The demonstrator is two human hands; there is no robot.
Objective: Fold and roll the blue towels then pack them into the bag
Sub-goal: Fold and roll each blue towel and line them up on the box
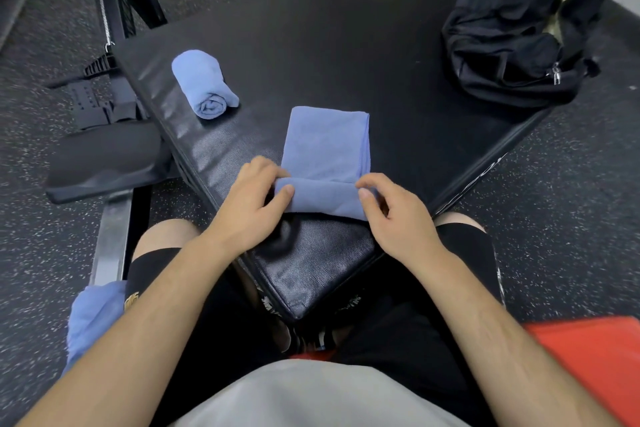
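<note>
Left hand, right hand: fingers pinching rolled near end of blue towel on black mat; shorts logo unreadable.

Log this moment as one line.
step: rolling folded towel; left hand, right hand: gripping near end; rolled towel: on mat; bag: far right

Flat blue cloth towel here, soft and matt with a fine nap, and the rolled blue cloth towel looks the same. Under them, a black padded mat, its woven grain catching a dull sheen. Black fabric bag: matt, with shiny metal zip pulls. Dark rubbery floor, rough and speckled.
</note>
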